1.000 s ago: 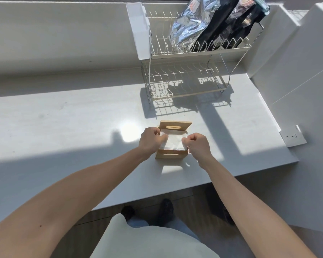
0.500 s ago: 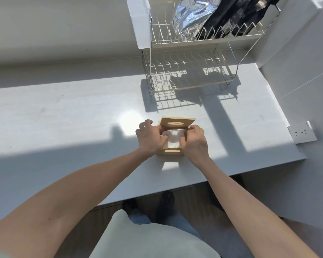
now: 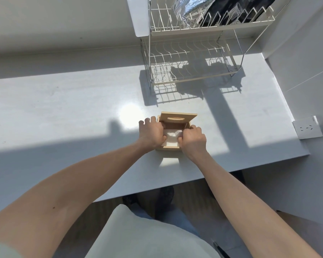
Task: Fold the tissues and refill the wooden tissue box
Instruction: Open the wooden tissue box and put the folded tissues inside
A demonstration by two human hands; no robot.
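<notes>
Both bare forearms reach up from the lower corners of the frame and converge just above centre. The left hand (image 3: 151, 133) lies palm down with fingers curled, knuckles toward the top of the frame. The right hand (image 3: 193, 139) is bunched close beside it (its fingertips are tucked under, out of sight). Both wrists are bent slightly downward.
</notes>
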